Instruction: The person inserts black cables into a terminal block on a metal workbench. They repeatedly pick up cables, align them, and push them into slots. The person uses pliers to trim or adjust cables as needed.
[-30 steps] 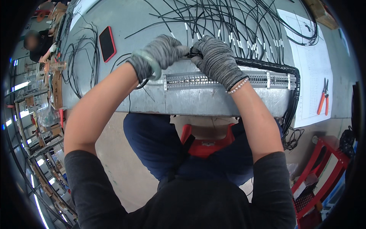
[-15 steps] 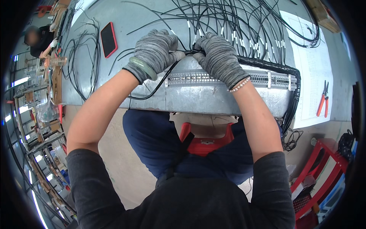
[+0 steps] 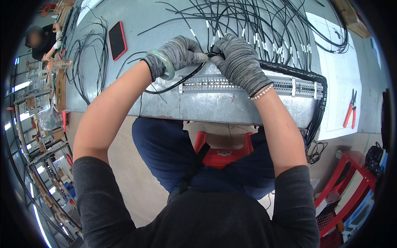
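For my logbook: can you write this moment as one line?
left hand: pinching black wire | right hand: pinching same wire | below: terminal strip | right: red pliers

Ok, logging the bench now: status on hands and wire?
Left hand, right hand both pinching one black wire. Terminal strip just below. Loose wires crowd behind.

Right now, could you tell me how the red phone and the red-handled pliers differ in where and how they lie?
The red phone lies on the bare grey table, to the left of both hands; the red-handled pliers lie on a white paper sheet at far right. The phone is a flat slab; the pliers are slim. Neither is being touched.
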Action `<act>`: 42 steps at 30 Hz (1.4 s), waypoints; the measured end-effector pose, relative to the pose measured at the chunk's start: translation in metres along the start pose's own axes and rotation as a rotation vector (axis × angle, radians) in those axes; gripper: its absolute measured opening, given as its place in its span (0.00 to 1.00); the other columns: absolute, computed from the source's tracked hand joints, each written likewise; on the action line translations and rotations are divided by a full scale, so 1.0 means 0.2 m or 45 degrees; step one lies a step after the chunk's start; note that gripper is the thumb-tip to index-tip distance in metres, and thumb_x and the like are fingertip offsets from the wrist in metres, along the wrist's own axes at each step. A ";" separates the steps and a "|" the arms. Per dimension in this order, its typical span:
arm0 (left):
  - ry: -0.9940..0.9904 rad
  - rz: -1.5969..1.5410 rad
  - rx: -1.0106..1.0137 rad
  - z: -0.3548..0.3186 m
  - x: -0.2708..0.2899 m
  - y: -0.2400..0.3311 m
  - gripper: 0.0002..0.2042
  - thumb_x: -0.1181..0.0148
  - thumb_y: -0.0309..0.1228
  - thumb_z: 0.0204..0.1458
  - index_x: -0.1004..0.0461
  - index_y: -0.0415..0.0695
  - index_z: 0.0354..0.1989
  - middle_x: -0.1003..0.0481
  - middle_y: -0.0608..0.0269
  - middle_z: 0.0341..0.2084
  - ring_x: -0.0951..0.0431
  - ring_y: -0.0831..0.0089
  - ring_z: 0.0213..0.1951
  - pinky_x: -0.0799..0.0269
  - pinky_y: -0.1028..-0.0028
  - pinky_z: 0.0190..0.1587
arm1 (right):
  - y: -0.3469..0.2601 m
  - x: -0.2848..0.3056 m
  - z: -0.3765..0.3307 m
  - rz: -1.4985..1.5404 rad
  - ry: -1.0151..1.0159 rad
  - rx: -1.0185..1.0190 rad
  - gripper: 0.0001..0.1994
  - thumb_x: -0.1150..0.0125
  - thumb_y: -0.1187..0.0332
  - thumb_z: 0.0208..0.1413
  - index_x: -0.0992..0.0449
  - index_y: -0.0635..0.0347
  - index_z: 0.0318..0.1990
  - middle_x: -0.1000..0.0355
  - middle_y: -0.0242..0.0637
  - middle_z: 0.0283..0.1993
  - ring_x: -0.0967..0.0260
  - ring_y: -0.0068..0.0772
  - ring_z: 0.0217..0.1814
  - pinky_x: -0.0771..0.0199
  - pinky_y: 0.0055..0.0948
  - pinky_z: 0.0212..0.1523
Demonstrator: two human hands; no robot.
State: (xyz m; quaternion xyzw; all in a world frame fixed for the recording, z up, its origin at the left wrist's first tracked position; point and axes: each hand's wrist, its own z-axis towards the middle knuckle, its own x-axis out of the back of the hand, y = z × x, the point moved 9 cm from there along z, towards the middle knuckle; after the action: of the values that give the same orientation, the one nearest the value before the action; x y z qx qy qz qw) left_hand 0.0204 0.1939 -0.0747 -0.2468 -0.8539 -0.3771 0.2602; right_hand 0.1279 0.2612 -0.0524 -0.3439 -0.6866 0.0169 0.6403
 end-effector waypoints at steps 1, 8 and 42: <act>-0.028 -0.023 0.014 0.00 0.00 0.01 0.14 0.34 0.39 0.48 0.20 0.40 0.34 0.21 0.60 0.26 0.25 0.73 0.33 0.29 0.70 0.42 | 0.00 0.00 0.00 0.006 0.000 -0.004 0.15 0.41 0.59 0.55 0.24 0.55 0.47 0.32 0.41 0.49 0.33 0.41 0.54 0.32 0.38 0.55; -0.073 0.301 -0.006 0.01 -0.01 0.06 0.14 0.35 0.37 0.46 0.20 0.39 0.36 0.21 0.55 0.26 0.23 0.69 0.30 0.28 0.68 0.40 | 0.01 -0.01 -0.01 0.039 0.128 0.038 0.15 0.40 0.58 0.54 0.24 0.57 0.45 0.30 0.42 0.44 0.31 0.41 0.49 0.31 0.38 0.53; 0.271 0.700 -0.356 -0.14 0.03 0.22 0.10 0.40 0.37 0.50 0.21 0.44 0.34 0.24 0.56 0.30 0.23 0.60 0.35 0.28 0.64 0.42 | 0.04 -0.05 0.01 0.195 -0.004 0.035 0.13 0.36 0.61 0.50 0.22 0.53 0.41 0.26 0.40 0.41 0.28 0.39 0.47 0.30 0.35 0.52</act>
State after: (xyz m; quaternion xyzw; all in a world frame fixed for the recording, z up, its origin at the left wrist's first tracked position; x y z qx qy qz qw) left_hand 0.0496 0.1986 -0.0317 -0.4605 -0.6633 -0.4300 0.4039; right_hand 0.1289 0.2639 -0.0659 -0.3868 -0.6590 0.0758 0.6407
